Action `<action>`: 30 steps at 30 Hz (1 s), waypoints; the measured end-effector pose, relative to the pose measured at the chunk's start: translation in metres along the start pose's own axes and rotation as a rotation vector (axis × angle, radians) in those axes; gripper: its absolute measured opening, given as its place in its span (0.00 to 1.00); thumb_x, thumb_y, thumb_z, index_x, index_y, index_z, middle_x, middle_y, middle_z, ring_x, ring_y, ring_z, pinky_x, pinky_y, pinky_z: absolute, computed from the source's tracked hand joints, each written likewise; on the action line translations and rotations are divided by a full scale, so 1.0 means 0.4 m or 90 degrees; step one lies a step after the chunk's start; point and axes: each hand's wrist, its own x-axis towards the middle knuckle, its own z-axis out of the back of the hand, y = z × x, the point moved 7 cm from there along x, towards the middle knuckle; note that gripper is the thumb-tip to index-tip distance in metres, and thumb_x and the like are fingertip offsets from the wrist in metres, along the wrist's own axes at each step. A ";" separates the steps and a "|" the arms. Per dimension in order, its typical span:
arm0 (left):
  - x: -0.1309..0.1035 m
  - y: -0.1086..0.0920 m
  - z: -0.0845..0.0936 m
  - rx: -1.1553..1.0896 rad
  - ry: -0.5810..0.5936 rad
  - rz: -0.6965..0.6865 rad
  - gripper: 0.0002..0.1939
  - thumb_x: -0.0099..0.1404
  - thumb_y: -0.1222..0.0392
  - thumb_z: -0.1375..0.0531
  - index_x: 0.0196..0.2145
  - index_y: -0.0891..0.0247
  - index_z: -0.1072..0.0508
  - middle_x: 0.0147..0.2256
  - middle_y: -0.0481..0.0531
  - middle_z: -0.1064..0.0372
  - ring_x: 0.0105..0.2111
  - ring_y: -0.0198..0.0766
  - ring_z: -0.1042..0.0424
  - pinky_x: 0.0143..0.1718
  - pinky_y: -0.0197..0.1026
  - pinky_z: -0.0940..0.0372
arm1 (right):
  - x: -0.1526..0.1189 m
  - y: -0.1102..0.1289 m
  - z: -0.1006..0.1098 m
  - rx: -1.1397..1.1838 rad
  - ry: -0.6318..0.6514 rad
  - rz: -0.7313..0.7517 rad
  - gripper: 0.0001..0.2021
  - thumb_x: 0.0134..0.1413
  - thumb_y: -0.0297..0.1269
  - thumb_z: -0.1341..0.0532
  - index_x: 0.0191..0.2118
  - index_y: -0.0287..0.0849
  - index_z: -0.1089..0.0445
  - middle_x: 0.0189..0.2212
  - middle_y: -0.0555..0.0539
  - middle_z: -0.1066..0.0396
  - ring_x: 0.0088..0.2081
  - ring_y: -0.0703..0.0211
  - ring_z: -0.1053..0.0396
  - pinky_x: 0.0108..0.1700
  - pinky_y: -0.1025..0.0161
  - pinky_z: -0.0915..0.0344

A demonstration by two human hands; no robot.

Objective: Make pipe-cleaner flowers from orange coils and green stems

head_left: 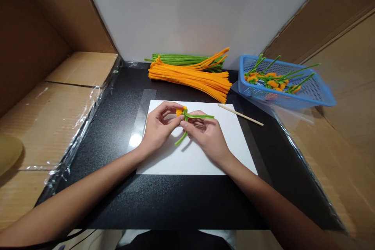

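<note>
Both hands pinch an orange-and-green fuzzy-stem flower, head leftward, one green stem pointing right.

Our hands: left and right, pinching one orange-and-green flower
Our paper: white, beneath both hands
Our basket: blue, holding more flowers

Tabletop: black, speckled and glossy
Back: plain pale grey upright panel
Left side: brown cardboard sheets, lying flat and standing
Right side: brown cardboard panels
Left seam: shiny clear plastic tape
Left edge: rounded yellowish object, partly out of view
Lower left: thin black cable
</note>
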 end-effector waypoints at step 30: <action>0.004 0.022 -0.017 -0.044 0.077 0.094 0.13 0.55 0.58 0.27 0.37 0.63 0.21 0.38 0.52 0.21 0.38 0.38 0.23 0.42 0.40 0.26 | -0.028 0.095 0.038 -0.376 -0.109 0.308 0.05 0.59 0.29 0.36 0.35 0.46 0.23 0.31 0.48 0.22 0.32 0.57 0.27 0.36 0.59 0.32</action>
